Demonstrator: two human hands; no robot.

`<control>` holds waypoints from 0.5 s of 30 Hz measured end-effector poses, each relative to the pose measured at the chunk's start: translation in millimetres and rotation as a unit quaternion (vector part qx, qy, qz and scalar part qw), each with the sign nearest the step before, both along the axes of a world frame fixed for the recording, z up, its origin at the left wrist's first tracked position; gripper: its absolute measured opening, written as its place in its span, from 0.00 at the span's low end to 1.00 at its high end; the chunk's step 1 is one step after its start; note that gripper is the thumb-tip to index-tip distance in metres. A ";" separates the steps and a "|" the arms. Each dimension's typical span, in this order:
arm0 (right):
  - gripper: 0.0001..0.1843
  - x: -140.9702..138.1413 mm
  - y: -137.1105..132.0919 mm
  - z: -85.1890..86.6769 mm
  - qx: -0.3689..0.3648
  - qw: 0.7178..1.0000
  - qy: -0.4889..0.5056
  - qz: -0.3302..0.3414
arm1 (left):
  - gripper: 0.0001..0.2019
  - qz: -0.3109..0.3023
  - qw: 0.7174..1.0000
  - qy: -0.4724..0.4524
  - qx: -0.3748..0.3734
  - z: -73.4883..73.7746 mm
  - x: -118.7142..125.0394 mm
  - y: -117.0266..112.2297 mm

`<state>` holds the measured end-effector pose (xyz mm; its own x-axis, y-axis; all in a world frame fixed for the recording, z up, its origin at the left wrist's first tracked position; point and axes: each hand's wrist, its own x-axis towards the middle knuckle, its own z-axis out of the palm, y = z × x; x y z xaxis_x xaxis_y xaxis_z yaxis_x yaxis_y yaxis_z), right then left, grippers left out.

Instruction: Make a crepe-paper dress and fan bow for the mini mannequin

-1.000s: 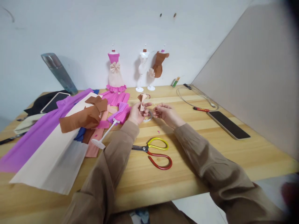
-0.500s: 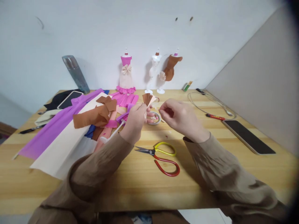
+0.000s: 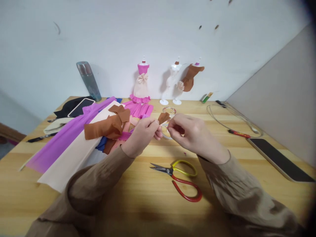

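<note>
My left hand [image 3: 142, 133] is closed in a pinch on a small folded brown and cream paper fan [image 3: 163, 117], held just above the wooden table [image 3: 138, 200]. My right hand [image 3: 191, 131] is closed too, its fingertips pinched close to the fan's right side; what it holds I cannot make out. A clear tape roll [image 3: 165, 134] lies on the table right behind the two hands. Red and yellow scissors [image 3: 181, 179] lie in front of my hands, between my sleeves.
Purple, cream, brown and pink crepe paper [image 3: 74, 141] is spread over the left. Three small mannequins [image 3: 142, 80] stand at the back wall, near a grey bottle [image 3: 89, 80]. A phone [image 3: 280, 159], a red tool [image 3: 238, 133] and a cable [image 3: 229, 113] lie at right.
The view has shifted so the table sits further right and lower. My hands have drawn closer together, and the fan is tilted lower between them than before.
</note>
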<state>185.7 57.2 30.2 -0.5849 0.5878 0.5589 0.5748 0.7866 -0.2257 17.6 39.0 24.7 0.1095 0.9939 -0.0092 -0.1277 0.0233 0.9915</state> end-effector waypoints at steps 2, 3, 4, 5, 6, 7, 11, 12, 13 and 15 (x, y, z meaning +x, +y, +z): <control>0.09 -0.4 0.0 -0.5 0.003 1.000 0.002 -0.007 | 0.17 -0.008 1.000 0.015 0.017 -2.9 -3.4 1.2; 0.09 -0.2 -0.1 -0.5 0.007 1.000 0.004 -0.012 | 0.17 -0.011 0.999 0.020 0.025 -4.2 -4.9 2.1; 0.09 0.2 -0.3 -0.3 0.011 1.000 0.007 -0.018 | 0.17 -0.010 0.999 0.025 0.031 -5.2 -6.5 3.2; 0.09 0.8 -0.5 0.0 0.015 1.000 0.011 -0.024 | 0.18 -0.005 0.999 0.027 0.032 -6.0 -7.9 4.5; 0.09 1.5 -0.8 0.4 0.019 0.999 0.014 -0.029 | 0.18 0.002 0.999 0.026 0.026 -6.5 -9.3 5.9; 0.09 2.2 -1.1 0.7 0.022 0.999 0.018 -0.032 | 0.19 0.009 1.000 0.017 0.013 -6.6 -10.5 7.2; 0.09 3.1 -1.0 -1.3 0.019 0.999 0.013 -0.023 | 0.19 0.014 0.996 -0.067 -0.049 -4.3 -12.2 8.2; 0.09 2.6 -0.6 -2.9 0.018 1.000 0.006 -0.019 | 0.19 0.011 0.994 -0.087 -0.057 -3.5 -11.6 7.2; 0.09 2.1 -0.2 -4.6 0.021 1.000 -0.002 -0.018 | 0.19 0.009 0.993 -0.100 -0.063 -2.8 -10.6 5.8; 0.09 0.8 0.5 -8.0 0.034 0.999 -0.017 -0.021 | 0.18 0.003 0.992 -0.103 -0.071 -1.8 -7.9 2.8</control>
